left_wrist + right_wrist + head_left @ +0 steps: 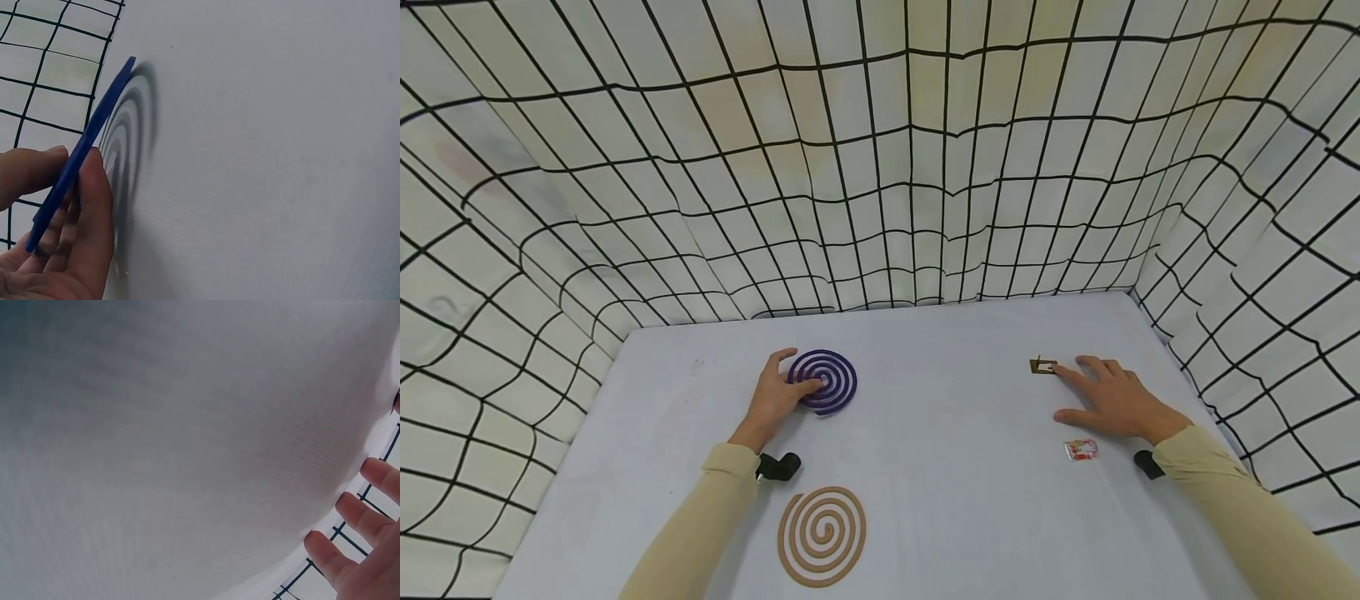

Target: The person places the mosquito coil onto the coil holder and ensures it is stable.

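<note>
My left hand [775,395] pinches a dark blue mosquito coil [837,382] between thumb and fingers. Seen edge-on in the left wrist view, the coil [94,125] tilts above the white surface and casts a spiral shadow. A tan mosquito coil [826,533] lies flat near the table's front edge. Over on the right, my right hand [1111,400] spreads its fingers low over the table, with the index fingertip at a small brassy metal coil stand [1040,366]. In the right wrist view only several fingertips [329,553] of that hand show; the stand cannot be made out there.
A small red-and-white packet [1082,450] lies just below the right hand. The white-covered table [947,467] is bordered at the back and sides by white walls with a black grid [910,183]. Dark wrist-camera parts [779,467] sit by both sleeves.
</note>
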